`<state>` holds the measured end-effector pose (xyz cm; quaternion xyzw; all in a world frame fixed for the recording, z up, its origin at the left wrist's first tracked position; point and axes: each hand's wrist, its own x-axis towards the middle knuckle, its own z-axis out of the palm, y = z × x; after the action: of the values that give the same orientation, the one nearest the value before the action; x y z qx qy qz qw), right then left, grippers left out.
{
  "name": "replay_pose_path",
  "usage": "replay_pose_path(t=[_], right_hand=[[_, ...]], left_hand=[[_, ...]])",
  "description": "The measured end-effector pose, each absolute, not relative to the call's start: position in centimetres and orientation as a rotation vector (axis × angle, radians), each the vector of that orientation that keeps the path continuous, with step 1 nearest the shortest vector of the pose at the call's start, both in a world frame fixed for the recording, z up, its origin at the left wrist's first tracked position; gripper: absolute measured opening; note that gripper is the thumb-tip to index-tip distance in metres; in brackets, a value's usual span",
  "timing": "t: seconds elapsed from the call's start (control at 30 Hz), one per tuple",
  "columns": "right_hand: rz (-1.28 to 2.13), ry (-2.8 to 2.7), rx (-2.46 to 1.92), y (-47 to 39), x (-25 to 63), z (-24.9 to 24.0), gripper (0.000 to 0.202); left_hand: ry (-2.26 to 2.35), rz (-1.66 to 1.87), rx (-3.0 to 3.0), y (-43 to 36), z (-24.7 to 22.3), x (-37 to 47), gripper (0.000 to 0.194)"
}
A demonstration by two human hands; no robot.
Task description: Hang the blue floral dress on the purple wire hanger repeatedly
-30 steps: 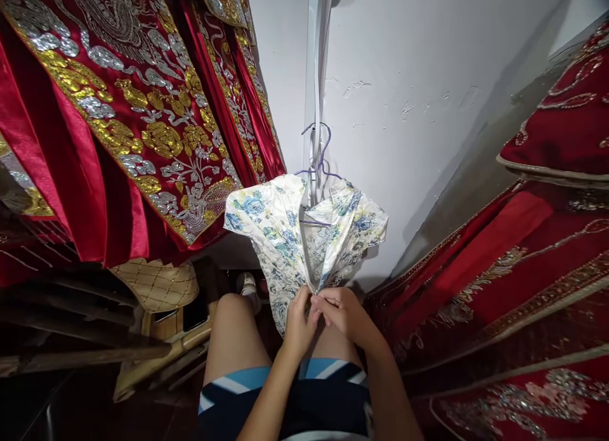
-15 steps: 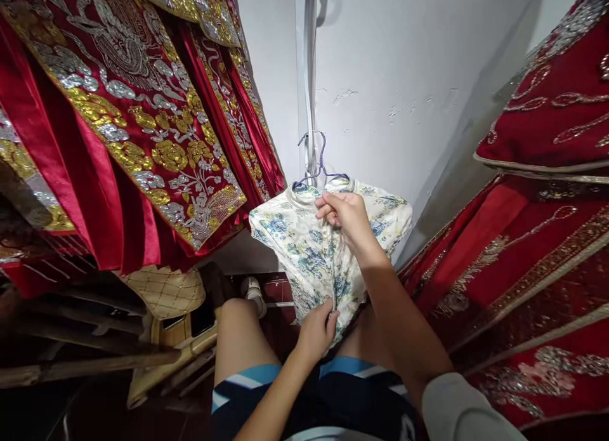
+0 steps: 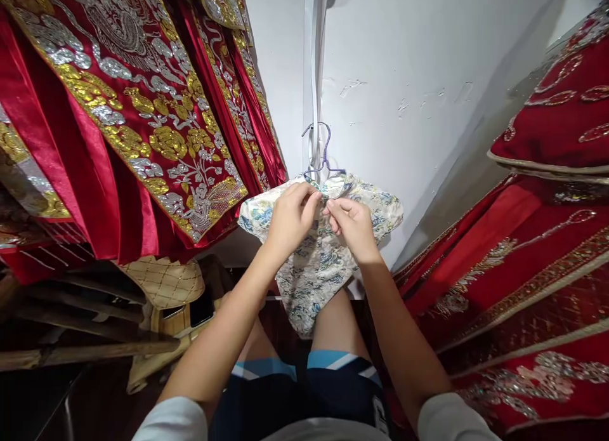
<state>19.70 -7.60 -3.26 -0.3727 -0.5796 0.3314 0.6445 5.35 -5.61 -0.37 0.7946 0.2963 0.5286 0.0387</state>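
Note:
A white shirt (image 3: 309, 273) with a blue and yellow flower print hangs in front of me on a purple wire hanger (image 3: 326, 150). Just below its neckline, my left hand (image 3: 295, 214) pinches the left edge of the collar front between thumb and forefinger. My right hand (image 3: 351, 225) is closed at the same height, its thumb and forefinger pressed together on the collar's other edge. The fingertips of both hands nearly meet. What exactly lies between them is too small to make out. The shirt's lower part hangs down between my knees.
Red robes with gold and silver sequin embroidery (image 3: 169, 143) hang at the left. Another beaded red garment (image 3: 504, 238) hangs close on the right. A white pole (image 3: 314, 60) runs down the wall behind the hanger. Bamboo furniture (image 3: 90, 355) stands at the lower left.
My left hand has moved up from the shirt's lower front to the collar, beside my right hand. The right hand has stayed near the neckline. The shirt's lower end has swung left.

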Motion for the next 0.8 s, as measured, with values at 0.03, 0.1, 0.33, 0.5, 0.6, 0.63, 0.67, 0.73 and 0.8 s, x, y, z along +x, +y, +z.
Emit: replay_pose_path(t=[0.03, 0.1, 0.33, 0.5, 0.6, 0.63, 0.67, 0.73, 0.8], right_hand=[[0.739, -1.317, -0.853, -7.1, 19.3, -4.2, 0.036], [0.769, -1.317, -0.899, -6.2, 18.5, -6.5, 0.036], [0.923, -1.3, -0.926, -7.1, 17.3, -9.7, 0.036], [0.87, -1.336, -0.757, -8.0, 17.8, -4.5, 0.032], [0.774, -1.327, -0.753, -7.7, 17.4, -3.3, 0.027], [0.73, -1.314, -0.764, -7.5, 17.2, -3.5, 0.027], [0.689, -1.295, -0.784, -7.5, 17.0, -3.8, 0.027], [0.64, -1.271, -0.835, -7.3, 16.7, -4.7, 0.024], [0.634, -1.287, -0.878, -7.3, 16.6, -5.6, 0.021]], left_hand=[[0.94, 1.668, 2.429, -5.6, -0.3, 5.5, 0.019], [0.969, 1.81, 2.323, -5.7, -0.1, 5.2, 0.018], [0.939, 1.829, 2.21, -6.2, 1.7, 2.6, 0.02], [0.905, 1.735, 2.31, -6.3, 0.7, 3.2, 0.017], [0.875, 1.724, 2.337, -6.5, 0.3, 3.9, 0.017], [0.87, 1.728, 2.349, -6.6, 0.3, 4.0, 0.017], [0.871, 1.74, 2.361, -6.6, 0.3, 4.1, 0.017], [0.906, 1.795, 2.363, -6.5, 0.1, 4.0, 0.017], [0.986, 1.875, 2.321, -6.1, -0.3, 3.8, 0.017]])
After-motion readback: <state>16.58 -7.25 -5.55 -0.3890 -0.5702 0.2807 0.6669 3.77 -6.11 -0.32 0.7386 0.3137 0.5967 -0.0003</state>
